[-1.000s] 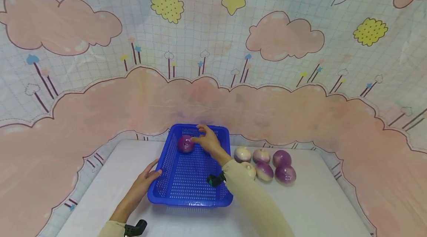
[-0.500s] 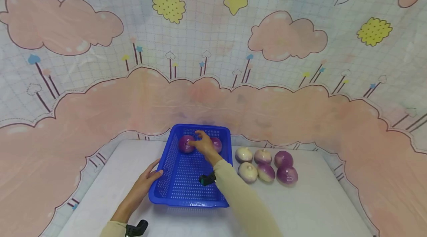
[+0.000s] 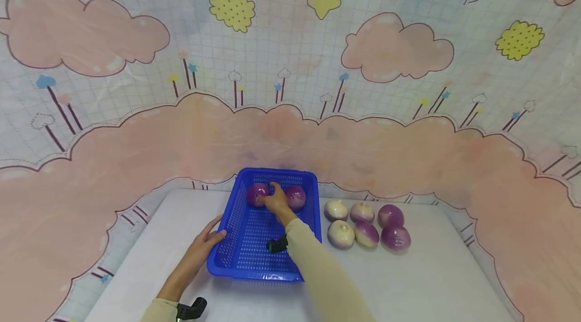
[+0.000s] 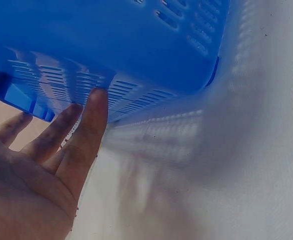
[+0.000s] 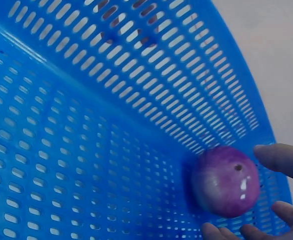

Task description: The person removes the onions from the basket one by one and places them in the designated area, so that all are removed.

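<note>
In the head view, two glossy purple onions lie at the far end of a blue perforated plastic basket. My right hand reaches in between the left onion and the right onion. Its thumb overlaps the left onion in that view. The right wrist view shows loosely spread fingers around one purple onion without a clear grip. My left hand holds the basket's left side, thumb over the rim and fingers along the outer wall. Those fingers look nearly straight in the left wrist view.
Right of the basket, several more onions sit in a cluster on the white table, some mostly white, others purple. A patterned curtain with pink clouds hangs behind the table.
My right hand has shifted left and nearer within the basket, uncovering the right onion, which was hidden behind it. The left hand stays at the basket's side. The head view has shifted slightly.
</note>
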### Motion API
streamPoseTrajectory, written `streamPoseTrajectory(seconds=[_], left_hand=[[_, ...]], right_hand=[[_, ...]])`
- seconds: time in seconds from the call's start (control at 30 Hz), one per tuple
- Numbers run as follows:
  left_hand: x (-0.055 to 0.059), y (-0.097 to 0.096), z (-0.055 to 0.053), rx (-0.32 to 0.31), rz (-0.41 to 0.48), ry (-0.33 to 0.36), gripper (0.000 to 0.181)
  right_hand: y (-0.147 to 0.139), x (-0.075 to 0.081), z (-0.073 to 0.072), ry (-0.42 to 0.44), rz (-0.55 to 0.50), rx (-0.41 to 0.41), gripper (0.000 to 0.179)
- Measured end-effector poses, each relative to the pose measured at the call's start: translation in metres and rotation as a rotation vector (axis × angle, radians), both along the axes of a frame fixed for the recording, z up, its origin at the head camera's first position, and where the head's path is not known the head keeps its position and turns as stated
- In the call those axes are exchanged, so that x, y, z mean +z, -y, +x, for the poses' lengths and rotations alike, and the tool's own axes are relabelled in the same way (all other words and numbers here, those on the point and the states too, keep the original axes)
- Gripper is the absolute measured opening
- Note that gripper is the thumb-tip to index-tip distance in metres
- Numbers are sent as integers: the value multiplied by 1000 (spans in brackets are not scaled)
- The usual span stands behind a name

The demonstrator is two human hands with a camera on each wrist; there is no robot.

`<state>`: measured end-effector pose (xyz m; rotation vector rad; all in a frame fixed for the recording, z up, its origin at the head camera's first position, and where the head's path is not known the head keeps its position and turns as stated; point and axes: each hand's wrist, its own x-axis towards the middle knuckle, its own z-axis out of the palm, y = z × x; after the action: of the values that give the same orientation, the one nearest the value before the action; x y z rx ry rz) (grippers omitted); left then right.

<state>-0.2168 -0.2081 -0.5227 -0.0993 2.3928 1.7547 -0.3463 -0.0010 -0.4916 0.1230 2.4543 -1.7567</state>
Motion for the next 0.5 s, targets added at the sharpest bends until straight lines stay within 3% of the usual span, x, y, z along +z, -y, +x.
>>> streamPoseTrajectory(seconds=[0.5], left_hand=[[-1,1,0,-1,1,-20,70]], right_hand=[[7,-14,-4,7,9,-5,77]])
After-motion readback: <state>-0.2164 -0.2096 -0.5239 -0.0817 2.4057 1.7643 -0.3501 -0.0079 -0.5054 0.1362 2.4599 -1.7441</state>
